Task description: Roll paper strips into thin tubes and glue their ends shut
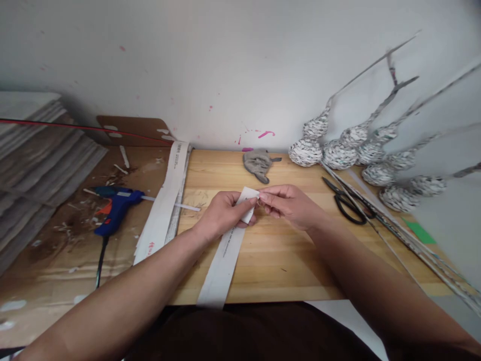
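A long white printed paper strip (225, 260) runs from the table's front edge up to my hands. My left hand (229, 210) pinches its upper end between thumb and fingers. Its top corner meets the fingertips of my right hand (285, 203), which are pressed together at the strip's edge. Whether the right fingers grip the corner or something thin beside it is hard to see, but they touch the paper. A grey cloth (257, 165) lies crumpled just beyond my hands.
Left are a stack of paper strips (161, 215), a blue glue gun (118, 210) on stained cardboard, and piled paper (30, 165). Right are black-handled scissors (349, 205), thin rolled paper sticks (406, 235) and several woven paper gourds (340, 150) against the wall.
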Action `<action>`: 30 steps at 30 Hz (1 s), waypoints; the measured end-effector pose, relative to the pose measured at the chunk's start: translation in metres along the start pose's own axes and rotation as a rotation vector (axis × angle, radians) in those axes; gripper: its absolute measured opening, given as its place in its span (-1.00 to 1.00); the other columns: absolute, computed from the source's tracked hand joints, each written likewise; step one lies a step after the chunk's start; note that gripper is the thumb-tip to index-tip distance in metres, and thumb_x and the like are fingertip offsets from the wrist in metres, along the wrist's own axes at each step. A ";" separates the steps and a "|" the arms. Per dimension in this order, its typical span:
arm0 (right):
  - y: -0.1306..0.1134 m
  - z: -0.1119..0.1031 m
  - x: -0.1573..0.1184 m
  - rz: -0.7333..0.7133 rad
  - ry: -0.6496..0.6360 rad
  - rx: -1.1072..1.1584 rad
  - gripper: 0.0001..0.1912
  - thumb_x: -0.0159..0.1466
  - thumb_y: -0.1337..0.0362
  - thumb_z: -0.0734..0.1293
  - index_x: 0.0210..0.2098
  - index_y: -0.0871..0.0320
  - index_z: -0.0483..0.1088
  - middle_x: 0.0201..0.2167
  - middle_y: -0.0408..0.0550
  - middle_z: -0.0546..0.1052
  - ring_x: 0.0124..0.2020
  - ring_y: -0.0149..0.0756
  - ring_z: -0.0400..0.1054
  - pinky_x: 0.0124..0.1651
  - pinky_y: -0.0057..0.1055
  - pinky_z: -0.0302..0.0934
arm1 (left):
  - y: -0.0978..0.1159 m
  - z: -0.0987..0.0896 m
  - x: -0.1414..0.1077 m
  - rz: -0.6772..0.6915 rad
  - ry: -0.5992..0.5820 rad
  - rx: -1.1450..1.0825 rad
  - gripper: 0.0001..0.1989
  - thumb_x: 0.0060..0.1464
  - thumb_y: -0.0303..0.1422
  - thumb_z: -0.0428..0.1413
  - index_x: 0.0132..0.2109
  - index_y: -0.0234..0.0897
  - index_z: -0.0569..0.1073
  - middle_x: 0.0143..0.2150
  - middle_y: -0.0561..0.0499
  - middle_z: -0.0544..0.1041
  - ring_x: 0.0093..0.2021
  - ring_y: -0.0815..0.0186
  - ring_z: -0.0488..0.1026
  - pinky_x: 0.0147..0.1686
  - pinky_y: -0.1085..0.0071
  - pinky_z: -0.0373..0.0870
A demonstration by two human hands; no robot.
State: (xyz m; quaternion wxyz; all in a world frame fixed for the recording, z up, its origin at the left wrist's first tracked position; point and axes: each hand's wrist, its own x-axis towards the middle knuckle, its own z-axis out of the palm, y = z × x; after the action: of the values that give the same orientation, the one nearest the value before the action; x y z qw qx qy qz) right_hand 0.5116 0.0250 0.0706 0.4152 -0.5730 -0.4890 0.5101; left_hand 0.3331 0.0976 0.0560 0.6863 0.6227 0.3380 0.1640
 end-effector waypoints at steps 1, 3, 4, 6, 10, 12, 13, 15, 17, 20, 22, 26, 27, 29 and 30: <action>0.000 0.000 0.000 -0.002 0.003 -0.006 -0.67 0.22 0.06 0.32 -0.29 0.23 0.51 -0.60 -0.18 0.35 -0.61 -0.52 0.13 -0.57 -0.52 -0.02 | 0.000 0.000 0.000 0.000 0.000 0.006 -0.62 0.05 -0.05 0.15 -0.20 -0.31 0.53 -0.41 -0.08 0.59 -0.38 0.31 0.54 -0.42 0.45 0.49; 0.000 0.001 0.000 -0.004 0.012 -0.011 -0.66 0.21 0.06 0.32 -0.27 0.23 0.51 -0.60 -0.18 0.35 -0.61 -0.53 0.13 -0.58 -0.52 -0.03 | 0.000 0.000 0.000 0.004 -0.003 0.015 -0.62 0.06 -0.06 0.14 -0.19 -0.31 0.53 -0.40 -0.08 0.59 -0.38 0.31 0.54 -0.43 0.46 0.49; -0.001 0.002 0.000 -0.006 0.018 -0.014 -0.66 0.21 0.06 0.32 -0.26 0.24 0.51 -0.60 -0.18 0.35 -0.61 -0.52 0.13 -0.58 -0.53 -0.03 | 0.000 0.000 0.000 0.006 -0.002 0.017 -0.62 0.06 -0.06 0.14 -0.19 -0.30 0.53 -0.40 -0.07 0.59 -0.38 0.31 0.54 -0.43 0.45 0.49; -0.001 0.003 -0.001 -0.009 0.025 -0.027 -0.65 0.21 0.06 0.32 -0.25 0.25 0.51 -0.59 -0.17 0.35 -0.60 -0.52 0.12 -0.57 -0.53 -0.03 | 0.000 0.001 -0.001 0.008 0.004 0.016 -0.61 0.04 -0.05 0.15 -0.19 -0.31 0.53 -0.38 -0.07 0.59 -0.39 0.31 0.55 -0.43 0.44 0.50; -0.003 0.005 -0.001 -0.004 0.034 -0.049 -0.66 0.21 0.07 0.32 -0.27 0.24 0.51 -0.60 -0.18 0.34 -0.60 -0.51 0.11 -0.57 -0.52 -0.04 | 0.000 0.002 -0.001 0.019 0.002 0.005 -0.61 0.03 -0.04 0.15 -0.21 -0.31 0.54 -0.36 -0.08 0.60 -0.39 0.30 0.54 -0.44 0.43 0.49; -0.003 0.007 -0.001 0.000 0.052 -0.042 -0.66 0.20 0.07 0.32 -0.31 0.25 0.51 -0.60 -0.18 0.33 -0.59 -0.51 0.11 -0.57 -0.51 -0.03 | 0.000 0.002 -0.001 0.022 -0.001 -0.004 -0.61 0.03 -0.05 0.16 -0.22 -0.31 0.54 -0.34 -0.08 0.60 -0.39 0.30 0.54 -0.43 0.42 0.50; -0.004 0.008 -0.001 -0.001 0.062 -0.033 -0.67 0.20 0.07 0.32 -0.33 0.25 0.50 -0.60 -0.18 0.32 -0.59 -0.51 0.11 -0.56 -0.51 -0.03 | 0.000 0.002 -0.001 0.023 -0.005 -0.007 -0.62 0.02 -0.05 0.16 -0.22 -0.31 0.54 -0.34 -0.08 0.60 -0.39 0.30 0.54 -0.42 0.40 0.51; -0.005 0.009 -0.001 -0.003 0.078 -0.013 -0.67 0.19 0.06 0.32 -0.36 0.26 0.48 -0.61 -0.19 0.31 -0.58 -0.51 0.11 -0.57 -0.51 -0.05 | 0.000 0.002 -0.001 0.030 -0.020 -0.005 -0.62 0.03 -0.06 0.16 -0.22 -0.31 0.54 -0.34 -0.08 0.60 -0.37 0.29 0.54 -0.38 0.39 0.52; -0.005 0.010 -0.001 -0.002 0.088 -0.001 -0.67 0.19 0.06 0.32 -0.39 0.26 0.47 -0.63 -0.20 0.30 -0.60 -0.51 0.09 -0.58 -0.51 -0.07 | 0.000 0.002 -0.002 0.041 -0.041 -0.002 -0.63 0.05 -0.07 0.14 -0.22 -0.31 0.53 -0.34 -0.08 0.59 -0.34 0.29 0.54 -0.34 0.38 0.52; -0.005 0.010 -0.001 0.005 0.100 0.000 -0.66 0.19 0.06 0.32 -0.41 0.26 0.45 -0.66 -0.22 0.27 -0.63 -0.53 0.06 -0.60 -0.51 -0.11 | 0.001 0.002 -0.003 0.054 -0.066 -0.008 -0.63 0.07 -0.07 0.13 -0.22 -0.32 0.52 -0.33 -0.08 0.59 -0.30 0.28 0.54 -0.28 0.36 0.52; -0.005 0.009 -0.001 0.010 0.120 -0.008 -0.66 0.19 0.06 0.32 -0.39 0.27 0.46 -0.65 -0.22 0.28 -0.64 -0.54 0.05 -0.61 -0.51 -0.12 | 0.001 0.002 -0.003 0.052 -0.097 -0.018 -0.64 0.08 -0.09 0.12 -0.22 -0.33 0.52 -0.32 -0.08 0.59 -0.27 0.27 0.54 -0.24 0.35 0.51; -0.002 0.008 -0.001 0.010 0.158 -0.035 -0.65 0.18 0.06 0.34 -0.28 0.26 0.51 -0.62 -0.19 0.33 -0.63 -0.53 0.06 -0.62 -0.52 -0.10 | 0.002 0.002 -0.003 0.030 -0.152 -0.034 -0.68 0.11 -0.13 0.11 -0.23 -0.34 0.51 -0.29 -0.10 0.59 -0.25 0.28 0.54 -0.24 0.36 0.50; -0.002 0.008 -0.001 0.008 0.164 -0.037 -0.64 0.18 0.06 0.34 -0.27 0.25 0.52 -0.61 -0.19 0.34 -0.63 -0.52 0.07 -0.62 -0.52 -0.10 | 0.002 0.002 -0.003 0.024 -0.156 -0.034 -0.68 0.12 -0.14 0.10 -0.23 -0.34 0.51 -0.28 -0.11 0.59 -0.25 0.28 0.53 -0.24 0.37 0.50; 0.000 0.008 0.000 0.012 0.187 -0.026 -0.64 0.15 0.05 0.37 -0.29 0.25 0.52 -0.62 -0.18 0.35 -0.62 -0.51 0.08 -0.62 -0.52 -0.10 | 0.001 0.002 -0.003 0.014 -0.162 -0.031 -0.68 0.12 -0.15 0.09 -0.23 -0.34 0.52 -0.27 -0.12 0.59 -0.24 0.28 0.53 -0.23 0.35 0.50; 0.000 0.008 0.000 0.018 0.199 -0.015 -0.64 0.14 0.04 0.38 -0.30 0.25 0.53 -0.62 -0.18 0.35 -0.63 -0.51 0.08 -0.63 -0.52 -0.10 | 0.001 0.001 -0.003 0.011 -0.164 -0.031 -0.68 0.13 -0.15 0.09 -0.22 -0.34 0.52 -0.26 -0.13 0.60 -0.24 0.27 0.54 -0.23 0.34 0.50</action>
State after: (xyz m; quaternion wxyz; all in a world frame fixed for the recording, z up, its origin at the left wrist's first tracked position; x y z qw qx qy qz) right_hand 0.5037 0.0247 0.0693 0.4529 -0.6283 -0.4440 0.4505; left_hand 0.3323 0.0949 0.0575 0.7205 0.6251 0.2747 0.1213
